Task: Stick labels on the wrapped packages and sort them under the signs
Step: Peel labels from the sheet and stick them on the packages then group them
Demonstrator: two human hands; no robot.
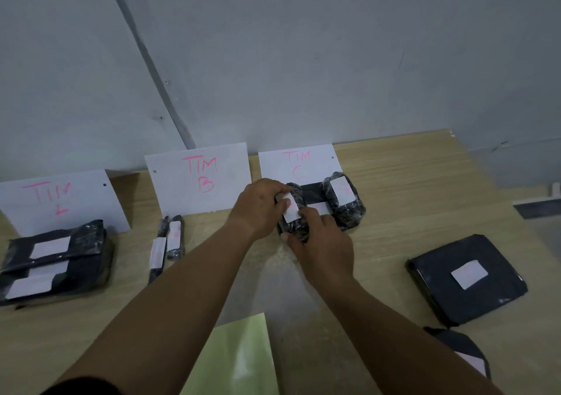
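Hands both on one item under the right-most sign. We note the left hand [261, 206] with its grip curled over the far side of a black wrapped package [293, 231], thumb lying on the white label [293, 212] on top. The right hand [321, 243] has its grip closed round the near end of the same package, fingertips at the label's near edge. The package sits on the desk [394, 182] just below the TIM C sign [299, 164], beside a flat black parcel [314, 194] and a second labelled bundle [349, 215]. Two slim packages [176, 255] lie below the TIM B sign [200, 176]. A labelled stack [76, 243] lies below the left sign [60, 200]. A square labelled package [485, 291] lies well apart, right. A green sheet [236, 358] lies nearest us.
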